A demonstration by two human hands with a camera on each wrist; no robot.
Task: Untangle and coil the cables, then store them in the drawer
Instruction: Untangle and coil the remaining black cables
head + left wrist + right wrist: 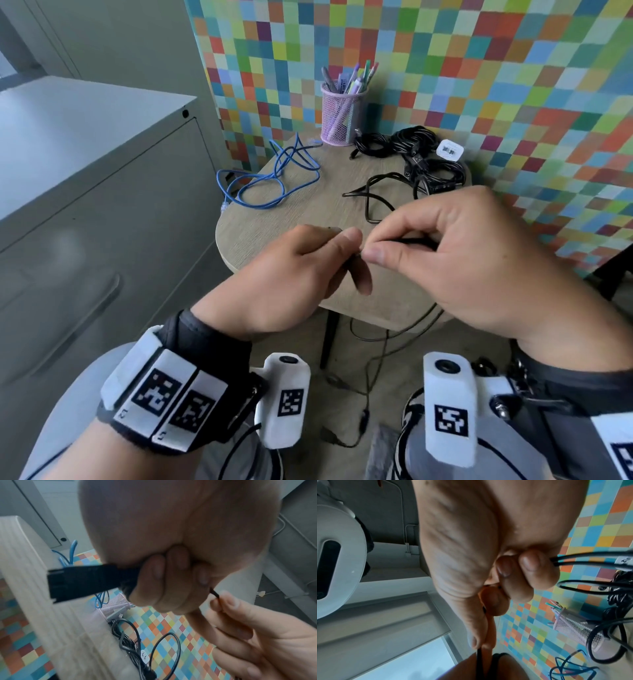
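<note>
We hold a thin black cable point(373, 202) at the frame's centre: our left hand point(284, 270) is curled round its plug end, our right hand point(455, 260) pinches the cord just beside. It looks light, limp and springy, so gripping near the plug seems best. Slack hangs over the lower table point(274, 222) edge; the blue cable point(270, 178) lies upper left, leaving room between.

Pink mesh pen cup point(340, 116) on table point(274, 236); checkered wall point(513, 85).
</note>
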